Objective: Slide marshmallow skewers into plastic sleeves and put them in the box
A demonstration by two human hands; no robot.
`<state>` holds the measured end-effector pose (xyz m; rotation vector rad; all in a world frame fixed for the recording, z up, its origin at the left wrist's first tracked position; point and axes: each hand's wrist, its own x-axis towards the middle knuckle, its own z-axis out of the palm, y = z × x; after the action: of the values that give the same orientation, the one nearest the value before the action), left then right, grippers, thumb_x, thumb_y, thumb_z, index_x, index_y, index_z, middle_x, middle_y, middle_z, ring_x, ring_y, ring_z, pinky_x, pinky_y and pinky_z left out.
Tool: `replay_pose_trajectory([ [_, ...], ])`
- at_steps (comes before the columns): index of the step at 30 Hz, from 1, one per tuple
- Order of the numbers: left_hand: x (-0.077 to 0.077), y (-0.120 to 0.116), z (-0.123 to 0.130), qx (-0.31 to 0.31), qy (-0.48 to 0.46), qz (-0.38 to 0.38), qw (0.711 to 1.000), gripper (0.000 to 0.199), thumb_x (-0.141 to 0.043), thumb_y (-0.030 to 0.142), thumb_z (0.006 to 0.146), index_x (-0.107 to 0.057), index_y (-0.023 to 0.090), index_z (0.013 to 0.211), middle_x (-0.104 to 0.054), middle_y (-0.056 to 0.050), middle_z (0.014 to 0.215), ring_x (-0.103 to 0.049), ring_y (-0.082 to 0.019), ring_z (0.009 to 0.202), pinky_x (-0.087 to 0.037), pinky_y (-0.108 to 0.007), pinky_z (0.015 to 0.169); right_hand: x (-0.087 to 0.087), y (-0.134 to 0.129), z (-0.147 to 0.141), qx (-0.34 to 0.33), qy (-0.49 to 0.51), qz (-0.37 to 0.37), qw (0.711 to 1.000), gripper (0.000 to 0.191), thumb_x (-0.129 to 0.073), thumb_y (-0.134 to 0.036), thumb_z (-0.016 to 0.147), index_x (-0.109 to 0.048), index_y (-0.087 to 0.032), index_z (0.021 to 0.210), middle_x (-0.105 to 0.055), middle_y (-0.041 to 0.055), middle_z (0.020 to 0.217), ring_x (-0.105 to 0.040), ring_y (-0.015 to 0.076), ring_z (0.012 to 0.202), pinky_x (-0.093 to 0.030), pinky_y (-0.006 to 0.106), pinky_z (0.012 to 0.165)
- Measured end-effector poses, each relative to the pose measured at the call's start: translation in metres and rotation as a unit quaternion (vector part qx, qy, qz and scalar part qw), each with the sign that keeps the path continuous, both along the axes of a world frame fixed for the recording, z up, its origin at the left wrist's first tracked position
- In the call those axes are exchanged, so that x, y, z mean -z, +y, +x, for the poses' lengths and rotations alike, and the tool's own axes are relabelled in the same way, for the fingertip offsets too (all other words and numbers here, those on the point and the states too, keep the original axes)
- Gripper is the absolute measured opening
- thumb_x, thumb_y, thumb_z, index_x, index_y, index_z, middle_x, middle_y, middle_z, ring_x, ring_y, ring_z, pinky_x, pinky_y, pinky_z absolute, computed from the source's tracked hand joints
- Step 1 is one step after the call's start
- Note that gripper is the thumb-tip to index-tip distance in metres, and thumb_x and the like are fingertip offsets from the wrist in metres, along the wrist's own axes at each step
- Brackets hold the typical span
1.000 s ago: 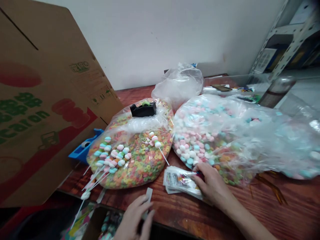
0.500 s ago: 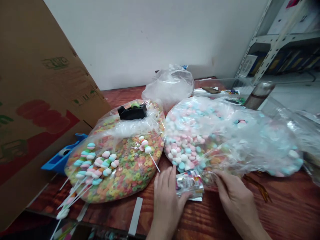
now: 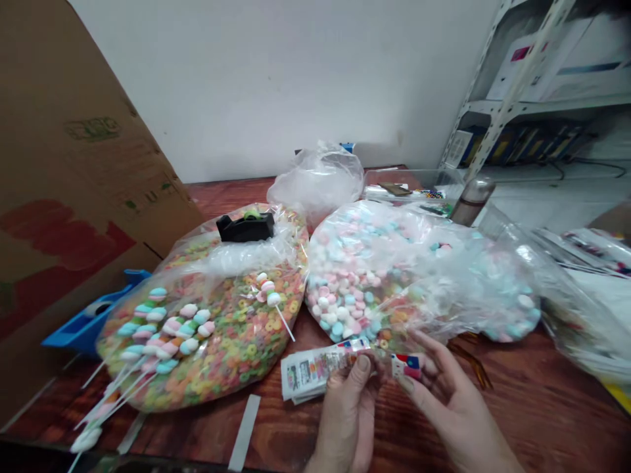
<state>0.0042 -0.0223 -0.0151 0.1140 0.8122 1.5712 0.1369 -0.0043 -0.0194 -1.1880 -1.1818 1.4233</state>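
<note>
My left hand (image 3: pixel 348 407) pinches the right end of several flat printed wrappers (image 3: pixel 315 371), fanned out low over the table's front. Close on its right, my right hand (image 3: pixel 446 391) holds a small wrapper piece (image 3: pixel 406 366) with a red and blue print between thumb and fingers. Behind the hands lies a clear bag of pastel marshmallows (image 3: pixel 345 295). To the left is a big bag of colourful cereal rings (image 3: pixel 236 341), with marshmallow skewers (image 3: pixel 167 328) and a single skewer (image 3: pixel 269 289) on top.
A black tape dispenser (image 3: pixel 246 226) sits on the cereal bag. A blue dispenser (image 3: pixel 93 315) and a cardboard box (image 3: pixel 73 197) stand left. A bottle (image 3: pixel 472 200) and clear tray (image 3: pixel 414 179) are behind. A tape strip (image 3: pixel 245 430) is at the front edge.
The wrappers have been lifted and fanned leftward in my left hand. My right hand has turned, and a red and blue wrapper piece now shows in it. The view has shifted right.
</note>
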Motion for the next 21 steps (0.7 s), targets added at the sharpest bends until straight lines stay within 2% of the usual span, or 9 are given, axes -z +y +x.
replay_pose_trajectory([
  [3,-0.001,-0.004,0.003,-0.020,0.038,-0.016,0.999,0.023,-0.084,0.026,0.067,-0.073,0.014,0.084,-0.070,-0.005,0.080,-0.062,-0.016,0.075,-0.050,-0.029,0.077,0.000,-0.002,-0.003,-0.038,0.059,-0.056,0.996,0.028,-0.073,-0.042,0.080,-0.068,-0.020,0.096,-0.070,0.0028,0.084,-0.065,0.0187,0.085,-0.052,0.027,0.080],
  [5,0.000,-0.007,0.004,-0.031,0.077,-0.025,0.996,0.024,-0.084,0.024,0.067,-0.071,0.015,0.085,-0.070,-0.004,0.081,-0.062,-0.017,0.076,-0.050,-0.030,0.077,0.000,-0.004,-0.004,-0.063,0.050,-0.046,0.996,0.025,-0.070,-0.043,0.082,-0.065,-0.018,0.078,-0.066,0.0005,0.077,-0.061,0.0161,0.079,-0.048,0.023,0.075],
  [9,0.007,-0.007,-0.002,-0.037,0.145,-0.044,0.988,0.024,-0.086,0.024,0.063,-0.064,0.016,0.069,-0.064,0.000,0.069,-0.056,-0.014,0.067,-0.047,-0.026,0.069,0.002,-0.007,-0.001,-0.100,-0.042,0.008,0.994,0.029,-0.062,-0.042,0.089,-0.059,-0.019,0.073,-0.059,-0.0021,0.072,-0.054,0.0131,0.070,-0.042,0.019,0.065],
  [14,0.009,-0.005,-0.002,-0.022,0.102,-0.027,0.994,0.025,-0.085,0.028,0.066,-0.062,0.017,0.066,-0.057,0.003,0.063,-0.049,-0.012,0.060,-0.046,-0.026,0.068,0.005,-0.010,0.001,-0.080,-0.152,0.093,0.981,0.033,-0.054,-0.042,0.093,-0.053,-0.020,0.068,-0.057,-0.0014,0.067,-0.052,0.0137,0.065,-0.039,0.020,0.059],
  [18,0.007,-0.005,0.005,-0.015,0.071,-0.009,0.997,0.021,-0.082,0.029,0.071,-0.064,0.017,0.072,-0.059,0.001,0.068,-0.050,-0.012,0.063,-0.046,-0.026,0.069,0.006,-0.011,0.001,-0.087,-0.183,0.122,0.972,0.035,-0.046,-0.042,0.096,-0.060,-0.020,0.072,-0.061,0.0015,0.072,-0.057,0.0165,0.071,-0.042,0.022,0.065],
  [21,0.007,-0.007,0.006,-0.009,0.096,0.001,0.995,0.023,-0.080,0.031,0.073,-0.061,0.018,0.069,-0.058,0.002,0.065,-0.049,-0.013,0.063,-0.045,-0.026,0.069,0.006,-0.009,0.002,-0.087,-0.151,0.099,0.980,0.030,-0.051,-0.043,0.094,-0.061,-0.020,0.078,-0.063,0.0017,0.076,-0.058,0.0169,0.073,-0.044,0.022,0.067],
])
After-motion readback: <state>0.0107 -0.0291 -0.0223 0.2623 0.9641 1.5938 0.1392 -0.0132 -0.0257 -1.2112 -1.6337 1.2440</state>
